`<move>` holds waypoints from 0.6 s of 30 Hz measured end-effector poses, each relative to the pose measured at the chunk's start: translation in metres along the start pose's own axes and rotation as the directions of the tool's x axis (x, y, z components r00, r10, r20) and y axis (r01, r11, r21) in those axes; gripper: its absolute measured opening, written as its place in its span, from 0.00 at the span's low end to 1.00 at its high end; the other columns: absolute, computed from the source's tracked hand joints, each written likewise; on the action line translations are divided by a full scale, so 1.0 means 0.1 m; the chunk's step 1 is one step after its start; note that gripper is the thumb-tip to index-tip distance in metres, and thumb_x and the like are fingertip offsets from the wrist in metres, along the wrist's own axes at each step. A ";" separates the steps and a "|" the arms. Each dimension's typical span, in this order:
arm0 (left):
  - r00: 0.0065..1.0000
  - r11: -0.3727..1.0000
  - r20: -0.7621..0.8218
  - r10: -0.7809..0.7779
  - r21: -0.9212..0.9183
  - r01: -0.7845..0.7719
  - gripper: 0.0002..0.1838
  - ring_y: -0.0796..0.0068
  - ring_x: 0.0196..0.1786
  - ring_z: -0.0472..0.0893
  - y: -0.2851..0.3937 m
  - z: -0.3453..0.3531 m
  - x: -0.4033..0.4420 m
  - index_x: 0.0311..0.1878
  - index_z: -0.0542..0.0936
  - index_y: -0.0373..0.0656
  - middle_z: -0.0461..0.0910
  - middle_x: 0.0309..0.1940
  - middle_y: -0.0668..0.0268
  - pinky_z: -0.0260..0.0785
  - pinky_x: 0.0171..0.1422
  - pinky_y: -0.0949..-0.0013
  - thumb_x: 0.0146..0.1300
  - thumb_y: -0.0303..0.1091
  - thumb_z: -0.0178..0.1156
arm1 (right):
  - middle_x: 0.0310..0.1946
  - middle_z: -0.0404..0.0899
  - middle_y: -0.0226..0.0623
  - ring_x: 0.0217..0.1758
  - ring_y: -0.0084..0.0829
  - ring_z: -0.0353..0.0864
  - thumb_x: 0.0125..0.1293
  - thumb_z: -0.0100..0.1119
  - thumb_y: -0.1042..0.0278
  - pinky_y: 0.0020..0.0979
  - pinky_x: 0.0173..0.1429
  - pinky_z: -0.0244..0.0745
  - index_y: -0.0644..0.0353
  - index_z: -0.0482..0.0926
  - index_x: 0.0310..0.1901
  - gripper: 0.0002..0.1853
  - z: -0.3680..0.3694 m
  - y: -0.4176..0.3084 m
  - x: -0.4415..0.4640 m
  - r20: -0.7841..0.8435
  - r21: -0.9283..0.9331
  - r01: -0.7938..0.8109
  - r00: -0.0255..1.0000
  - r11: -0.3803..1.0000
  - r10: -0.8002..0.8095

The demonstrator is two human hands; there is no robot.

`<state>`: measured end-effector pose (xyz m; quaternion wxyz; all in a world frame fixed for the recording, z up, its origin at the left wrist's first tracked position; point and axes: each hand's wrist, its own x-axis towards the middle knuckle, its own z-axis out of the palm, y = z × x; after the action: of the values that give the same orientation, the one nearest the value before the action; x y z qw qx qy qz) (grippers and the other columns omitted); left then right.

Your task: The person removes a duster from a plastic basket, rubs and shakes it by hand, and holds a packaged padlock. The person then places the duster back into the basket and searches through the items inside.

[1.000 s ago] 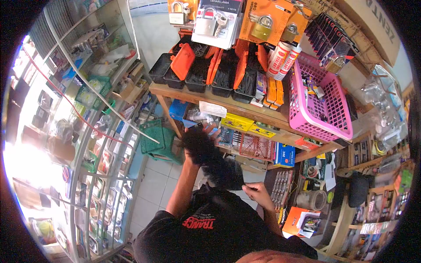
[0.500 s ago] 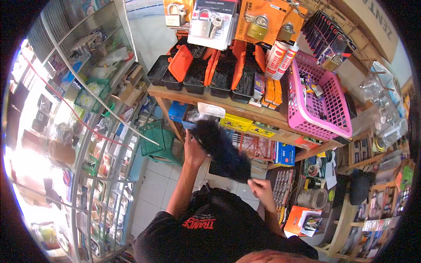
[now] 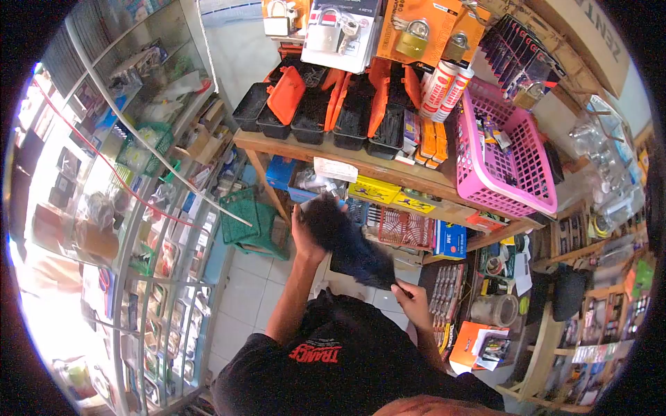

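A dark, fluffy feather-like duster (image 3: 347,239) stretches slantwise between my two hands in front of the wooden shelf. Its thin end at the lower right is pinched in my right hand (image 3: 412,302). My left hand (image 3: 305,234) is at the upper left end, against the fluffy part, with its fingers largely hidden behind it. Just beyond the duster, on the lower shelf, are a blue tray with clear plastic packets (image 3: 317,183) and yellow boxes (image 3: 374,190).
A wooden shelf (image 3: 388,168) bears black bins with orange lids (image 3: 286,97), white-red tubes (image 3: 446,91) and a pink basket (image 3: 506,191). Padlock packs hang above. A green stool (image 3: 257,225) stands left of the shelf, near a glass display case (image 3: 125,277).
The duster has shifted and blurred between my hands. My left hand's spread fingers showed above it earlier and are now mostly behind it. My right hand has moved slightly.
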<state>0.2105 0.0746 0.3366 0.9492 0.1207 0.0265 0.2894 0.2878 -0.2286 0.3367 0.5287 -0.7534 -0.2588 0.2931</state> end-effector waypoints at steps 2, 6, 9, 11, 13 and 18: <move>0.994 0.996 -0.108 -0.028 -0.092 0.018 0.39 0.47 0.71 0.67 -0.01 0.05 -0.02 0.70 0.68 0.42 0.71 0.67 0.53 0.53 0.76 0.42 0.71 0.66 0.38 | 0.29 0.77 0.26 0.32 0.15 0.71 0.69 0.64 0.65 0.23 0.36 0.66 0.71 0.83 0.46 0.14 0.03 0.07 -0.01 0.016 -0.018 -0.040 0.999 0.999 0.040; 0.990 0.997 0.136 0.038 -0.064 -0.030 0.42 0.47 0.73 0.64 -0.10 -0.03 0.02 0.74 0.62 0.45 0.66 0.71 0.52 0.49 0.78 0.41 0.69 0.69 0.39 | 0.44 0.87 0.43 0.46 0.23 0.82 0.68 0.66 0.63 0.27 0.53 0.76 0.71 0.82 0.49 0.18 0.07 0.27 -0.03 0.034 -0.064 -0.022 0.999 0.998 0.024; 0.997 0.995 -0.077 -0.004 -0.103 -0.004 0.42 0.42 0.72 0.63 -0.01 0.20 -0.03 0.74 0.61 0.43 0.65 0.71 0.48 0.49 0.78 0.41 0.69 0.68 0.40 | 0.44 0.87 0.43 0.48 0.24 0.82 0.68 0.66 0.62 0.26 0.54 0.75 0.71 0.82 0.50 0.19 0.08 0.23 -0.03 0.032 -0.053 -0.078 0.996 0.996 0.080; 1.000 0.996 -0.024 0.006 -0.092 -0.008 0.41 0.45 0.72 0.65 -0.06 0.06 0.00 0.72 0.65 0.43 0.68 0.69 0.52 0.50 0.78 0.42 0.70 0.67 0.39 | 0.44 0.87 0.43 0.48 0.23 0.81 0.68 0.66 0.61 0.26 0.54 0.75 0.70 0.82 0.50 0.19 0.06 0.20 -0.03 0.067 -0.057 -0.102 0.992 0.993 0.105; 0.998 0.999 0.054 0.026 -0.048 -0.024 0.39 0.51 0.71 0.67 -0.12 -0.02 0.00 0.70 0.69 0.43 0.71 0.68 0.56 0.51 0.78 0.44 0.70 0.66 0.38 | 0.45 0.87 0.42 0.48 0.22 0.81 0.67 0.66 0.61 0.26 0.54 0.75 0.70 0.82 0.50 0.19 0.03 0.19 -0.02 0.090 -0.057 -0.088 0.992 0.994 0.093; 0.999 1.000 -0.038 0.020 0.008 -0.019 0.33 0.45 0.69 0.68 -0.20 -0.21 0.06 0.69 0.69 0.46 0.71 0.67 0.52 0.59 0.74 0.44 0.74 0.59 0.37 | 0.33 0.85 0.30 0.34 0.19 0.78 0.68 0.65 0.62 0.25 0.41 0.74 0.70 0.84 0.48 0.17 0.12 -0.06 -0.05 0.150 0.019 -0.094 0.985 0.995 0.090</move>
<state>0.2240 0.0665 0.3120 0.9452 0.1188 0.0445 0.3008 0.2753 -0.2226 0.3396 0.5035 -0.7336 -0.2587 0.3761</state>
